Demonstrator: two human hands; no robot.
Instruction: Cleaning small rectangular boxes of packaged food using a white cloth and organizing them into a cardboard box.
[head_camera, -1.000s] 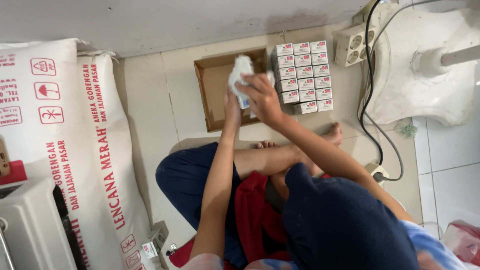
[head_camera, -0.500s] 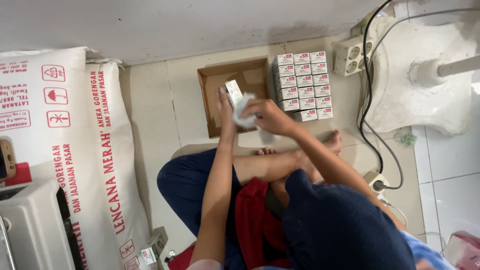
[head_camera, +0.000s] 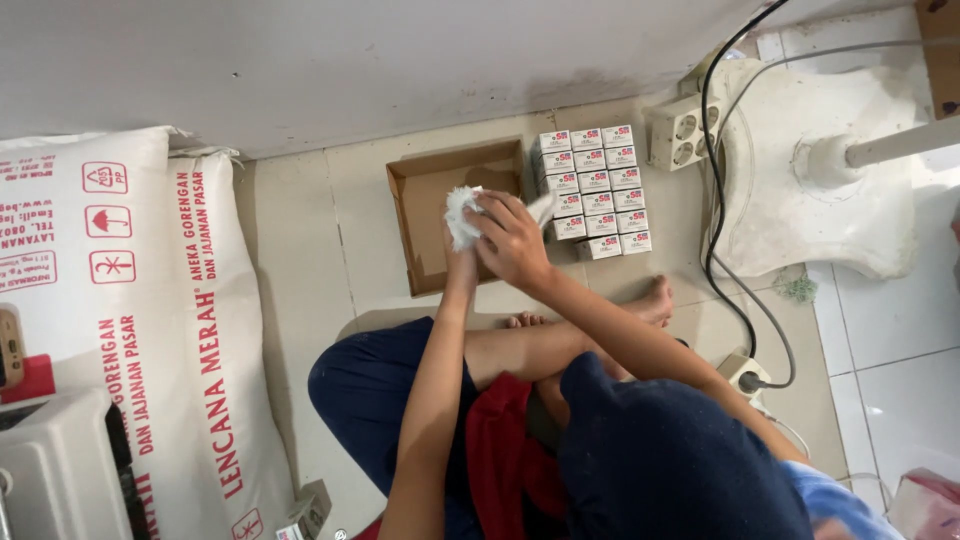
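Head view looked straight down on a person sitting on the tiled floor (head_camera: 300, 260), legs folded, both arms stretched forward toward the wall. The left hand (head_camera: 462, 240) and the right hand (head_camera: 512, 238) met over the near right corner of a shallow brown tray (head_camera: 430, 195), a cardboard one that lay on the floor just short of the wall. Between them was a white wad (head_camera: 462, 212), crumpled, paper or cloth, I could not tell which. The right hand's grip was curled over the wad from the right, fingers pressed together on it; the left hand's grip closed on it from below, mostly hidden by the wad and the other hand. A white strip (head_camera: 543, 207) stuck out past the right hand toward the boxes; whether it belonged to the wad was unclear.

Touching the tray's right side stood the boxes (head_camera: 595, 190), small white cartons packed in neat rows. Just beyond them, by the wall, lay a white socket block (head_camera: 677, 130) with a black cable (head_camera: 735, 290) running down to a plug near the person's knee. A white fan base (head_camera: 800, 190) sat at the right. Big printed sacks (head_camera: 150, 300) filled the floor's left side.
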